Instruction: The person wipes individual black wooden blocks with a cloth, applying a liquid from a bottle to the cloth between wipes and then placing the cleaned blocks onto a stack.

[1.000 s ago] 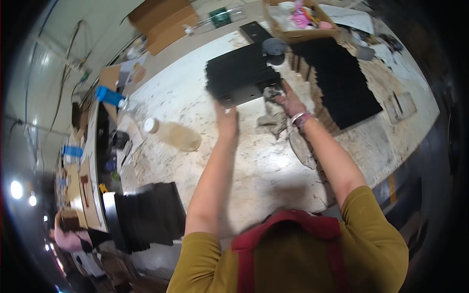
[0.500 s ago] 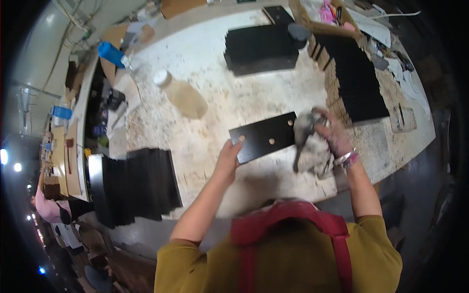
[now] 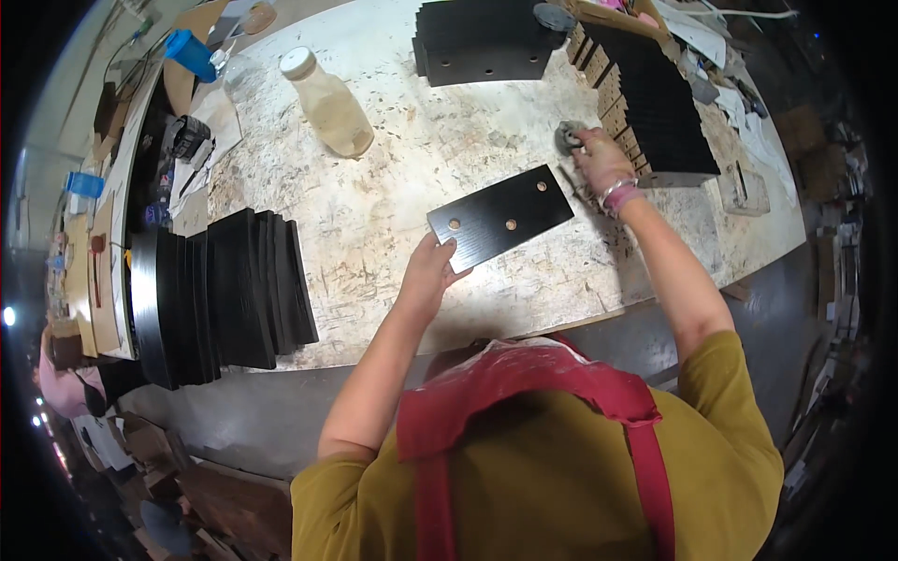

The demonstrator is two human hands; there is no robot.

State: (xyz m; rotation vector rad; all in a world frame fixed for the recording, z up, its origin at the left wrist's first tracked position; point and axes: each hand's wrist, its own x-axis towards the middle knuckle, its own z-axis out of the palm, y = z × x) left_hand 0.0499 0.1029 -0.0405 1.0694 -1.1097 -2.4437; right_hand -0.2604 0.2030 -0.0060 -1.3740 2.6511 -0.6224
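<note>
My left hand (image 3: 433, 271) grips the near left corner of a flat black board (image 3: 496, 220), its thumb on top. The board has three round, light-rimmed holes and is held tilted over the white table. Right of it, my right hand (image 3: 606, 161), with a bracelet at the wrist, is closed around a grey crumpled wad (image 3: 567, 136) that looks like a rag. Most of the wad is hidden by the fingers. Close to the hand, at the right, stands a long row of black boards (image 3: 655, 103) with light brown edges.
Stacked black boards (image 3: 248, 290) stand at the table's left edge, with another stack (image 3: 482, 42) at the back. A clear bottle with a white cap (image 3: 337, 112) holds cloudy liquid. A blue bottle (image 3: 190, 54) lies further left. At far left is another person in pink (image 3: 65, 379).
My right hand has moved away from the board and forward, and the large pale rag no longer hangs from it; a small grey wad shows. The view has shifted, and the board is tilted more.
</note>
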